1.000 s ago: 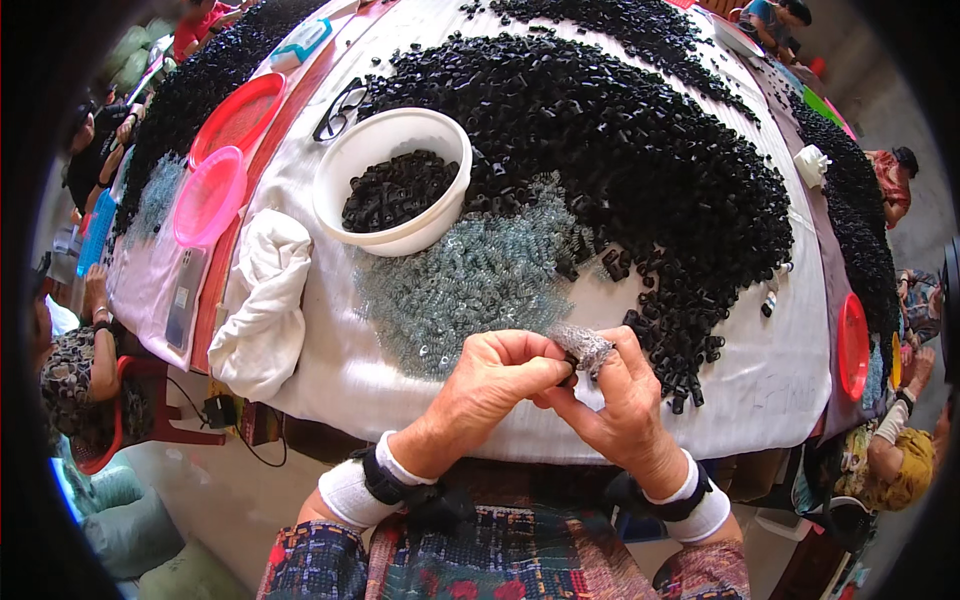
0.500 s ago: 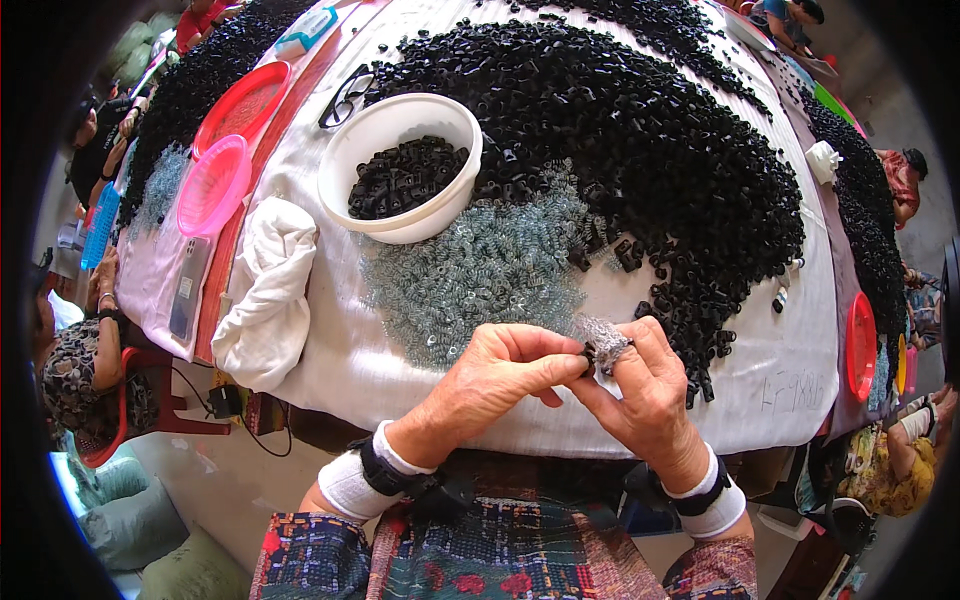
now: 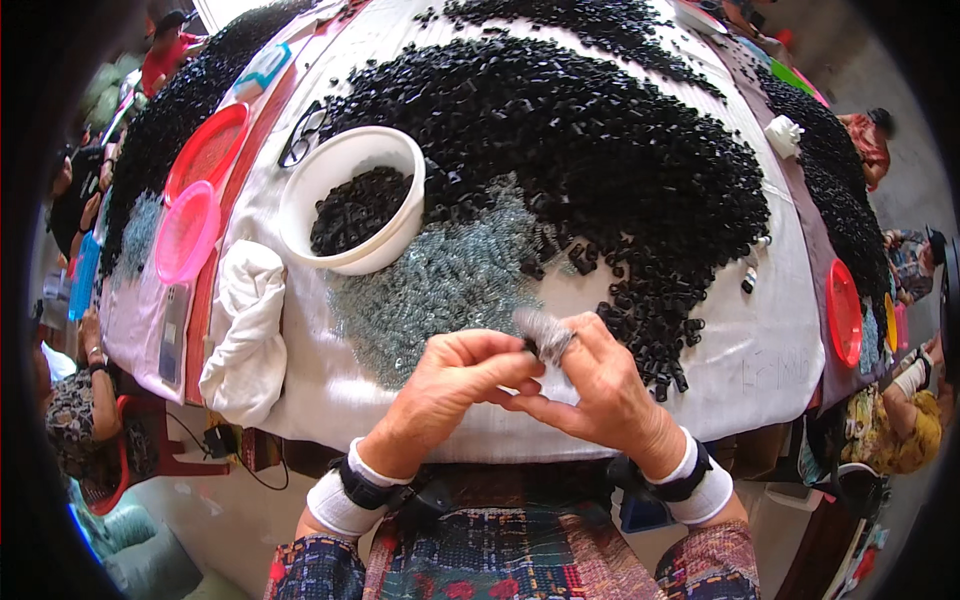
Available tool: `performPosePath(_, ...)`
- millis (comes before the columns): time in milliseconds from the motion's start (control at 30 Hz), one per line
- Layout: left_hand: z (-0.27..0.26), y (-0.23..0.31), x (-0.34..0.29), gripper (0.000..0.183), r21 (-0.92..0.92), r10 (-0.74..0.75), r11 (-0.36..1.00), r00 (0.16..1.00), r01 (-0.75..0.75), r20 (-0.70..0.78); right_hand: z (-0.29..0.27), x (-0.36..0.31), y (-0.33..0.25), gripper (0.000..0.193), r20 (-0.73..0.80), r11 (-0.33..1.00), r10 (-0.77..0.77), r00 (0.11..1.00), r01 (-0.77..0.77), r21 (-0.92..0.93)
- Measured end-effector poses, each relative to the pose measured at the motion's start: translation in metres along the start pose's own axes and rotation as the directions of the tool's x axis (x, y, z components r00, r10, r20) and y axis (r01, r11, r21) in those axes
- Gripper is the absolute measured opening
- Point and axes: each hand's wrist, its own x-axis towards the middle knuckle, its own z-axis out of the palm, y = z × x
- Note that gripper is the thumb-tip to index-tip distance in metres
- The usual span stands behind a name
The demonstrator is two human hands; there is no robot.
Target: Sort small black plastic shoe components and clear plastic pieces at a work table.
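My left hand pinches a small black plastic part between thumb and fingers, over the near part of the table. Close against it, my right hand is bent inward, its thumb meeting the left fingers. A grey wrap covers a right fingertip, blurred by motion beside the black part. Whatever the right fingers grip is hidden. Just beyond the hands lies a heap of small metal springs. Behind and to the right spreads a large pile of black plastic parts.
A white bowl with black parts stands left of the springs. Nearby are a twisted white cloth, eyeglasses, a pink basket, a red tray and a phone. Other people sit around neighbouring tables.
The whole view has shifted, so the table's things appear further left. Both hands stay together; the wrapped right finger has moved against the black part, which is still in the left pinch.
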Motion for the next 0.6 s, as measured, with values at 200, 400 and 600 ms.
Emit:
performPosePath(200, -0.024, 0.033, 0.006, 0.023, -0.225, 0.202, 0.943, 0.959, -0.246, -0.200, -0.026, -0.011, 0.064, 0.042, -0.089, 0.822, 0.238, 0.967, -0.250, -0.512)
performPosePath(400, -0.053, 0.071, 0.014, 0.028, -0.329, 0.283, 0.847, 0.877, -0.418, -0.387, -0.024, -0.023, 0.071, 0.033, 0.008, 0.778, 0.272, 0.962, -0.214, -0.591)
performPosePath(600, -0.060, 0.077, 0.014, 0.031, -0.323, 0.300, 0.836, 0.863, -0.443, -0.407, -0.024, -0.010, 0.049, 0.028, 0.093, 0.829, 0.366, 0.926, -0.279, -0.484)
